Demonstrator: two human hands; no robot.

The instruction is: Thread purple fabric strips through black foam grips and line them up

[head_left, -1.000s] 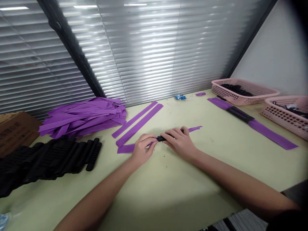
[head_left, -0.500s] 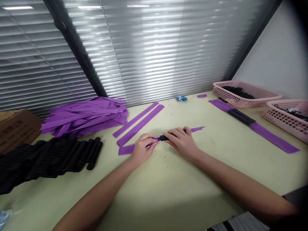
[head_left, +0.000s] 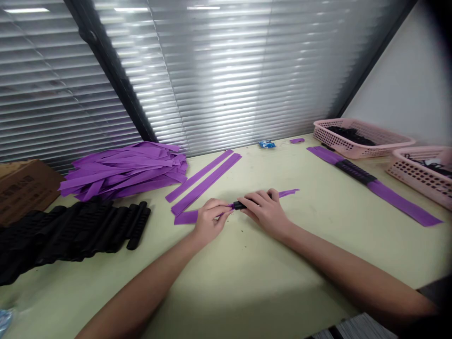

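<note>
My left hand (head_left: pixel 211 219) pinches a purple fabric strip (head_left: pixel 186 217) close to the open end of a black ribbed sleeve (head_left: pixel 238 205). Fingers of my right hand (head_left: pixel 266 207) are wrapped over that sleeve and hide most of it. The strip runs through the sleeve, and its narrow bunched end sticks out past my right hand. Left of my hands lie two flat purple strips (head_left: pixel 206 183) side by side on the table. Over on the right rests a black sleeve (head_left: pixel 355 172) with wide purple strip showing at both ends.
A heap of purple strips (head_left: pixel 123 169) is at the back left, beside a cardboard box (head_left: pixel 30 188). Several black sleeves (head_left: pixel 81 230) lie in a row before it. Two pink baskets (head_left: pixel 363 149) with black items stand at the right. A small blue packet (head_left: pixel 267 144) lies near the blinds.
My left hand has shifted very slightly right, closer to the sleeve's end. My right hand stays on the sleeve, almost unmoved.
</note>
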